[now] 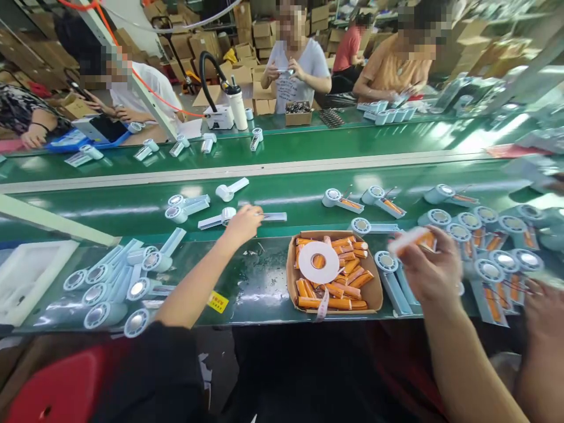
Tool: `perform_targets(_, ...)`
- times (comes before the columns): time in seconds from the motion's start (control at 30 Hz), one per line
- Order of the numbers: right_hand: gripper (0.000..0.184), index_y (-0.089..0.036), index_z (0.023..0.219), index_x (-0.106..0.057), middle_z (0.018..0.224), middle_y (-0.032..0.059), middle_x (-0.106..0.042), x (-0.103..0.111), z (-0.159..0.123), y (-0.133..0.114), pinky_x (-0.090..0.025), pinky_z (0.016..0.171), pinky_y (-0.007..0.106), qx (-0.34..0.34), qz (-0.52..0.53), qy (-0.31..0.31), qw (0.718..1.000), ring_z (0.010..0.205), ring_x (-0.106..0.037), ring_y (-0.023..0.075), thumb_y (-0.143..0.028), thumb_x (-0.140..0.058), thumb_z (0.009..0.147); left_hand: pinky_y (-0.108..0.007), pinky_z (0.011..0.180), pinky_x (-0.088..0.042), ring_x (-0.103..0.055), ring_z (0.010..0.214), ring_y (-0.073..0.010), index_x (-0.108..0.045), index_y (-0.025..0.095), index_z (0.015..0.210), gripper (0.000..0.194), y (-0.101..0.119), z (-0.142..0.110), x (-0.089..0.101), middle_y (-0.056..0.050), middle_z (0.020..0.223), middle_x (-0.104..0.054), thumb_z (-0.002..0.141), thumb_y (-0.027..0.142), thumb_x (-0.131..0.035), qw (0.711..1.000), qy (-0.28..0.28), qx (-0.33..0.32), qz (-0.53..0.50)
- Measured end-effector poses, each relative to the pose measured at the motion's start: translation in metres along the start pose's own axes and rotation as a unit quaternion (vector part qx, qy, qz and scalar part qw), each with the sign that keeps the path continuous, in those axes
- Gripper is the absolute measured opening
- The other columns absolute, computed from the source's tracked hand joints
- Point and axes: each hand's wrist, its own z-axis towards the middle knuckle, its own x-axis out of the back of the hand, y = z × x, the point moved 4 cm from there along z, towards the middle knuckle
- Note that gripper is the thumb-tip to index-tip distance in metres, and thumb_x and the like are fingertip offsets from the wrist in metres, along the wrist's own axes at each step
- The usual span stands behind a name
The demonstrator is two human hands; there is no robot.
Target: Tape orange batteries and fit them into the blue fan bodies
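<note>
My left hand [244, 229] reaches over the green belt, its fingers closed around part of a light blue handheld fan housing [275, 217]; the hand hides the exact grip. Raised over the right side of the bench, my right hand [436, 273] pinches an orange battery [425, 239] with a white strip along it, slightly blurred. Between my arms sits a cardboard box [291, 282] full of orange batteries [352, 275]. A roll of white tape [308, 267] lies on top of them, its loose end hanging over the front edge.
Fan housings [103, 314] are piled at left beside a white tray [39, 282]. More housings [489, 270], several holding batteries, crowd the right, where another person's hand [544, 305] rests. Co-workers [304, 67] sit across the belt [299, 176]. A yellow label [218, 302] lies near my left forearm.
</note>
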Motion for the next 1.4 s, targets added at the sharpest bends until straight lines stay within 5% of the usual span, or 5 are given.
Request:
perform_targets(0.27, 0.038, -0.022, 0.122, -0.066, 0.095, 0.0044, -0.081, -0.140, 0.070, 0.045, -0.065, 0.082, 0.037, 0.044, -0.264, -0.290, 0.919, 0.084, -0.078, 0.0206, -0.039, -0.073, 0.089, -0.051, 0.108, -0.056, -0.067, 0.121, -0.0252, -0.071, 0.016, 0.120, 0.028, 0.079, 0.132, -0.013, -0.010, 0.130, -0.070, 0.102, 0.037, -0.071, 0.981, -0.081, -0.169, -0.059)
perform_targets(1.0, 0.033, -0.029, 0.131, -0.077, 0.118, 0.0129, -0.082, -0.214, 0.071, 0.099, -0.059, 0.096, 0.043, 0.079, -0.660, -0.480, 0.572, 0.113, -0.077, 0.0344, -0.036, -0.072, 0.099, -0.046, 0.100, -0.062, -0.069, 0.115, -0.0232, -0.067, 0.018, 0.130, 0.035, 0.086, 0.152, -0.021, -0.011, 0.133, -0.068, 0.105, 0.042, -0.067, 0.974, -0.056, -0.035, -0.215)
perform_targets(1.2, 0.027, -0.024, 0.118, -0.082, 0.129, 0.0138, -0.079, -0.220, 0.069, 0.053, -0.057, 0.106, 0.041, 0.115, -0.611, -0.458, 0.636, 0.123, -0.073, 0.0314, -0.031, -0.082, 0.092, -0.055, 0.112, -0.054, -0.064, 0.128, -0.0289, -0.068, 0.016, 0.132, 0.036, 0.105, 0.127, 0.020, -0.014, 0.139, -0.067, 0.104, 0.040, -0.066, 0.976, 0.028, -0.065, -0.204)
perform_targets(1.33, 0.037, -0.021, 0.137, -0.072, 0.139, 0.0132, -0.074, -0.139, 0.041, 0.015, -0.057, 0.106, 0.038, 0.143, -0.536, -0.383, 0.739, 0.126, -0.071, 0.0246, -0.036, -0.055, 0.108, -0.055, 0.128, -0.039, -0.052, 0.144, -0.0326, -0.071, 0.023, 0.134, 0.047, 0.119, 0.044, 0.024, -0.013, 0.148, -0.066, 0.092, 0.042, -0.080, 0.958, 0.064, -0.184, -0.212)
perform_targets(1.4, 0.035, -0.021, 0.119, -0.079, 0.120, 0.0117, -0.080, -0.085, 0.020, 0.004, -0.062, 0.093, 0.037, 0.113, -0.399, -0.320, 0.852, 0.107, -0.076, 0.0245, -0.045, -0.058, 0.105, -0.050, 0.125, -0.044, -0.055, 0.143, -0.0316, -0.072, 0.026, 0.132, 0.057, 0.130, -0.008, 0.014, -0.010, 0.148, -0.067, 0.080, 0.042, -0.090, 0.928, 0.040, -0.315, -0.196)
